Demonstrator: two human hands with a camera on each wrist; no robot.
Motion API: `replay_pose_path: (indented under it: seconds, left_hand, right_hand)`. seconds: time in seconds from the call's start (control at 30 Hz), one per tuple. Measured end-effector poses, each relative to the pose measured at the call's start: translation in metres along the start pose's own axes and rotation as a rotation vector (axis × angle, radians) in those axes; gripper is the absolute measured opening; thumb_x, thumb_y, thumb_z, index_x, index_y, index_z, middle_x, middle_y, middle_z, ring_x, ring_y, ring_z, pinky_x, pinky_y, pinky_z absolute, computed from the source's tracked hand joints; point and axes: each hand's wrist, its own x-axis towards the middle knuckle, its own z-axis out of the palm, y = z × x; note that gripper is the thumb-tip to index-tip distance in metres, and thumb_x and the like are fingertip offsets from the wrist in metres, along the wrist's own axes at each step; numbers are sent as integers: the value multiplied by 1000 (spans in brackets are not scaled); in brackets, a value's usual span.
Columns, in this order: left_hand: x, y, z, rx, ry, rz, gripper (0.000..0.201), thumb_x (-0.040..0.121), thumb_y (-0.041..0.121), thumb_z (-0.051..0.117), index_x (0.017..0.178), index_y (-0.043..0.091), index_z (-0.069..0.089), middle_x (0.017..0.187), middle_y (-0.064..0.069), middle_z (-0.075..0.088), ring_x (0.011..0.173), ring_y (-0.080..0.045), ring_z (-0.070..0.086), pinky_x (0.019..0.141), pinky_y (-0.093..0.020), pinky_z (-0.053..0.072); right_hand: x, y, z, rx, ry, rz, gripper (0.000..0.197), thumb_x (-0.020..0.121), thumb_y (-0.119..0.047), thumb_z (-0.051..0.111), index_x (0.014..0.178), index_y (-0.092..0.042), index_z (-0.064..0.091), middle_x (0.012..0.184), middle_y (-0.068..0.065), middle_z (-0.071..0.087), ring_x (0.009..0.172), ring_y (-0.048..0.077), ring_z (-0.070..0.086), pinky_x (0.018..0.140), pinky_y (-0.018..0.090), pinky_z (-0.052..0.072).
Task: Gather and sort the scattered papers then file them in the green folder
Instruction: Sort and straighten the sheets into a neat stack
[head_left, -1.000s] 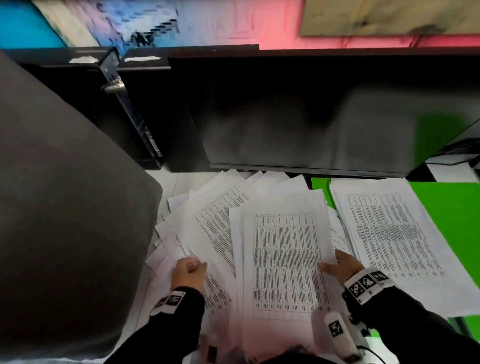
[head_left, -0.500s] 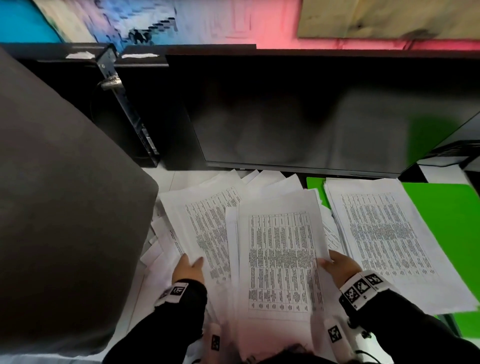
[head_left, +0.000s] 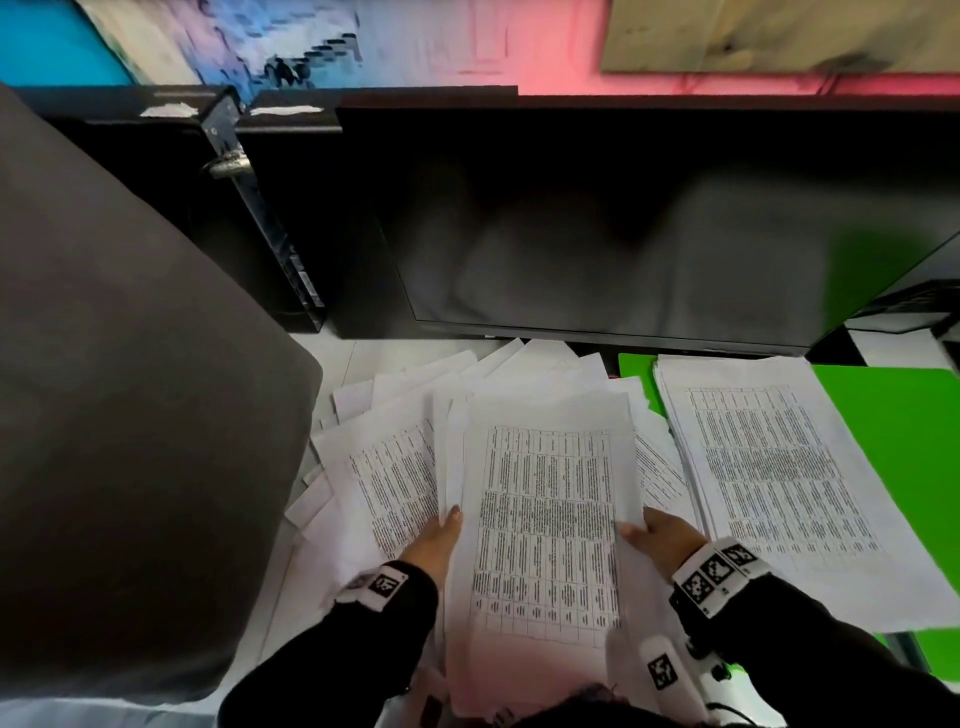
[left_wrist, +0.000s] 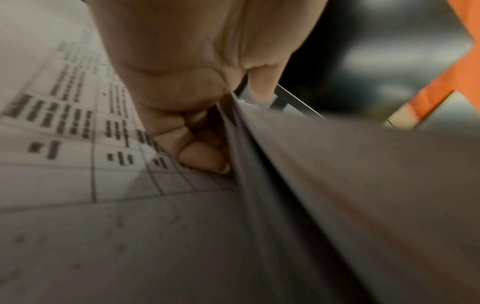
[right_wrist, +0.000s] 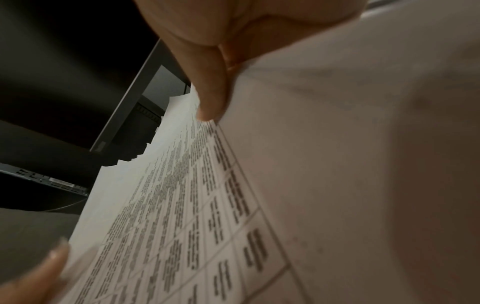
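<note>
Left hand (head_left: 434, 540) now off the scattered papers (head_left: 384, 467), gripping the sheaf (head_left: 545, 519) opposite right hand's (head_left: 660, 543) pinch.

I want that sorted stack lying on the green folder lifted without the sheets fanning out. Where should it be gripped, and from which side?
Probably by its near right corner, coming in from the right over the bare green folder. The sorted stack lies flat and squared, and loose sheets crowd its left edge. Thumb on top, fingers beneath.
</note>
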Motion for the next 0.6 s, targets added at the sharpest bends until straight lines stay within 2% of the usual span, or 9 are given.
replay_pose_path:
  seconds: [0.1, 0.17, 0.23, 0.3, 0.33, 0.37, 0.43, 0.5, 0.6]
  left_hand:
    - [-5, 4, 14, 166, -79, 11, 72, 93, 56, 28, 149, 16, 7, 157, -8, 11, 144, -26, 17, 117, -37, 16]
    - [-8, 4, 17, 213, -104, 51, 66, 96, 49, 29, 149, 14, 11, 156, -8, 16, 143, -24, 21, 117, -33, 18]
    - [-8, 2, 14, 195, -70, 119, 54, 98, 43, 32, 143, 13, 31, 148, -7, 36, 136, -23, 36, 115, -34, 23]
    - [-5, 0, 10, 222, 28, 252, 30, 97, 36, 39, 106, 15, 58, 103, -1, 58, 96, -20, 56, 104, -39, 41]
    - [0, -4, 7, 262, 86, 305, 24, 96, 33, 43, 93, 17, 61, 86, 1, 55, 81, -16, 53, 94, -40, 47]
    - [3, -8, 3, 317, 123, 339, 21, 94, 32, 47, 89, 19, 64, 79, 3, 54, 76, -14, 52, 88, -39, 50]
    - [6, -16, -5, 351, 132, 358, 13, 91, 28, 54, 84, 27, 65, 79, 7, 58, 80, -13, 56, 87, -33, 51]
    - [5, -21, -10, 289, 117, 333, 21, 91, 21, 56, 75, 34, 58, 89, 8, 61, 90, -12, 59, 88, -26, 48]
    - [5, -24, -14, 142, 137, 271, 18, 90, 22, 58, 77, 34, 59, 94, 7, 63, 101, -17, 61, 86, -24, 46]
  right_hand:
    - [-6, 0, 1, -32, -42, -49, 69, 73, -68, 53, 111, -10, 56, 86, 0, 57, 80, 15, 54, 65, 22, 42]
    - [-7, 2, 0, -39, -29, -56, 61, 78, -55, 59, 118, -9, 54, 85, -4, 57, 85, 15, 55, 69, 23, 41]
    - [-8, 3, -3, -11, 28, -37, 50, 82, -37, 65, 121, -7, 55, 85, -4, 58, 86, 16, 54, 73, 23, 40]
    - [-11, 2, -11, 22, 93, -9, 46, 84, -28, 65, 124, -7, 54, 97, 5, 63, 88, 17, 53, 75, 22, 37]
    - [-13, 2, -16, 22, 121, -2, 45, 85, -26, 64, 125, -7, 54, 105, 11, 65, 89, 20, 54, 76, 22, 36]
    - [-14, 2, -23, 32, 148, 2, 45, 85, -24, 63, 126, -8, 53, 110, 14, 65, 91, 22, 55, 76, 23, 36]
    - [-17, 5, -35, 77, 194, 11, 44, 85, -22, 63, 126, -7, 54, 108, 17, 64, 91, 25, 55, 76, 26, 36]
    - [-21, 7, -47, 110, 227, 7, 40, 86, -21, 62, 123, -5, 55, 100, 16, 61, 86, 23, 51, 76, 28, 35]
    - [-27, 11, -62, 212, 291, -10, 32, 85, -18, 63, 113, -3, 61, 94, 15, 61, 84, 24, 52, 76, 29, 37]
